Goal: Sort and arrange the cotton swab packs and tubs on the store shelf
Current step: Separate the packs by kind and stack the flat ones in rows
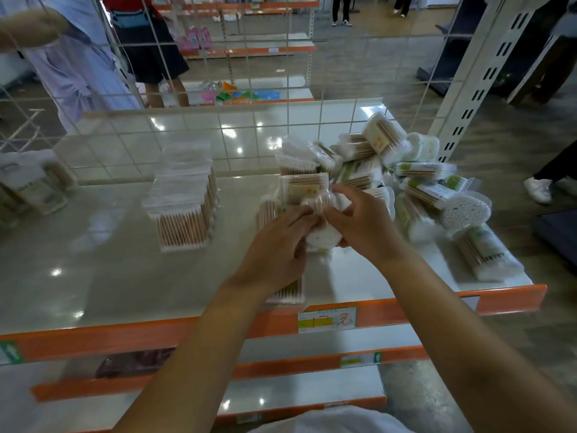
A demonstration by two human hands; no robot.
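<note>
While left hand [274, 245] and right hand [359, 223] grip one swab tub [321, 235] (clear, swabs inside), loose packs [431, 189] beside.

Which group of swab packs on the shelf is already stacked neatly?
The stack at the shelf's middle, left of both hands: flat packs piled squarely, sticks aligned. The packs and tubs at the right end form a jumbled heap, lying at all angles.

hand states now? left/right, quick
Left hand: gripping the swab pack from the left.
Right hand: fingers pinching the same swab pack from the right.
</note>
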